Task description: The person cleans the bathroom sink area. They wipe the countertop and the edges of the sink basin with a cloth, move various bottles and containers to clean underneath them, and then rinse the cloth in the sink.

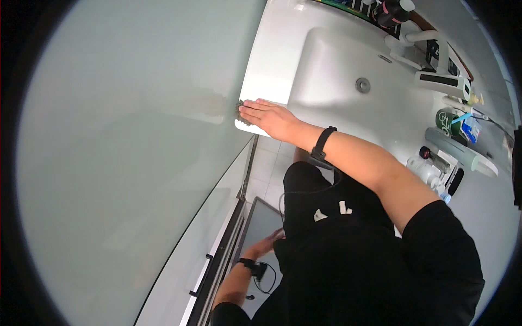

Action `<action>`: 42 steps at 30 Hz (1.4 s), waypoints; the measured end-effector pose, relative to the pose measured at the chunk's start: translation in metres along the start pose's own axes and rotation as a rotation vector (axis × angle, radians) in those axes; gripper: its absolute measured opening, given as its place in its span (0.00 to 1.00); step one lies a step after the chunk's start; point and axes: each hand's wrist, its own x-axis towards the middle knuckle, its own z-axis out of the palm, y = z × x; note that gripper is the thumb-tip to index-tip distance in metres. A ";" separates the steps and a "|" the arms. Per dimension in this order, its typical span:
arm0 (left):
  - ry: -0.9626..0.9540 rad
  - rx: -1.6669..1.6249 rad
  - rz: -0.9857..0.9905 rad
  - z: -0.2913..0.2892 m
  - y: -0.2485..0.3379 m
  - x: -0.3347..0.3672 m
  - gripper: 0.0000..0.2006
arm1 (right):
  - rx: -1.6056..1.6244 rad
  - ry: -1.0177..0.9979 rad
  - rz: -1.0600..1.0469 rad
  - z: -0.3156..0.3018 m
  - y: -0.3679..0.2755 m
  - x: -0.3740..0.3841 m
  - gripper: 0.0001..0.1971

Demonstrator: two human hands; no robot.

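My right hand (270, 117) lies at the front left corner of the white washbasin (272, 65). Its fingers are stretched out and pressed over a grey-green, rough scouring pad (240, 113), which looks like steel wool. Most of the pad is hidden under the fingers, and its edge meets the pale glass-like panel (136, 136) beside the basin. Low at my side, my left hand (268, 243) is close to my black-clad thigh, and its fingers are mostly hidden. Both wrists carry a black strap with a small device.
A drain (362, 85) sits in the basin, with a white faucet (443, 81) behind it. Bottles line the right rim, among them a dark bottle (392, 13), a green cup (447, 121) and a clear bottle (427, 169). A black handle (201, 276) is on the lower left door.
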 end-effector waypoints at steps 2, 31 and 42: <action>-0.053 -0.072 0.139 0.020 -0.050 0.018 0.34 | -0.091 0.015 0.009 -0.006 -0.005 0.006 0.24; -0.041 -0.193 0.154 -0.040 0.101 -0.149 0.15 | -0.259 0.104 0.221 -0.032 0.010 0.022 0.27; 0.395 0.403 0.298 -0.020 0.162 -0.042 0.15 | -0.212 -0.038 0.001 -0.001 -0.032 0.019 0.27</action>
